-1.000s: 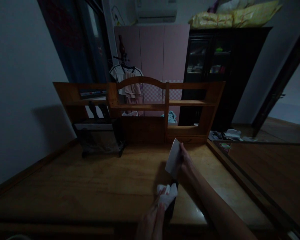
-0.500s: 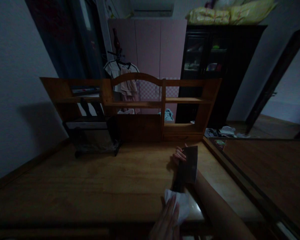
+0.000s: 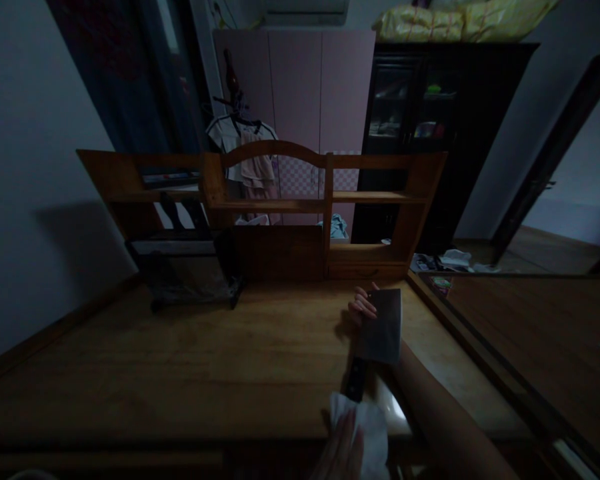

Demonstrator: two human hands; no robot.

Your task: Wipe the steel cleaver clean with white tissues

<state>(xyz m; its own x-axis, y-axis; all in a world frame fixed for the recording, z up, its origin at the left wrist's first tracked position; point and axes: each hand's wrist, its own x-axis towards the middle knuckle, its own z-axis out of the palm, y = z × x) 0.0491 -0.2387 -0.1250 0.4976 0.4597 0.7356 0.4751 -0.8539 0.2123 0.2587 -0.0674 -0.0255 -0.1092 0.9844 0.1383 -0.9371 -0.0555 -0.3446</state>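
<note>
My right hand (image 3: 364,305) is closed on the far edge of a broad cleaver blade (image 3: 381,328), holding it over the wooden desk (image 3: 230,360). The blade's dark handle (image 3: 355,379) points back toward me. My left hand (image 3: 341,455) is at the bottom edge of the view, its fingers on a crumpled white cloth (image 3: 373,433). The cloth lies against the near end of the handle. My right forearm runs in from the lower right, partly under the blade.
A wooden shelf unit (image 3: 280,200) stands along the desk's far edge, with a dark wire rack (image 3: 185,267) at its left. A second dark tabletop (image 3: 530,333) adjoins on the right. Behind are a pink wardrobe (image 3: 300,100) and a black cabinet (image 3: 430,120).
The cleaver has turned, its pale face giving way to a darker one. My left hand with the cloth has slid back from the blade to the handle end.
</note>
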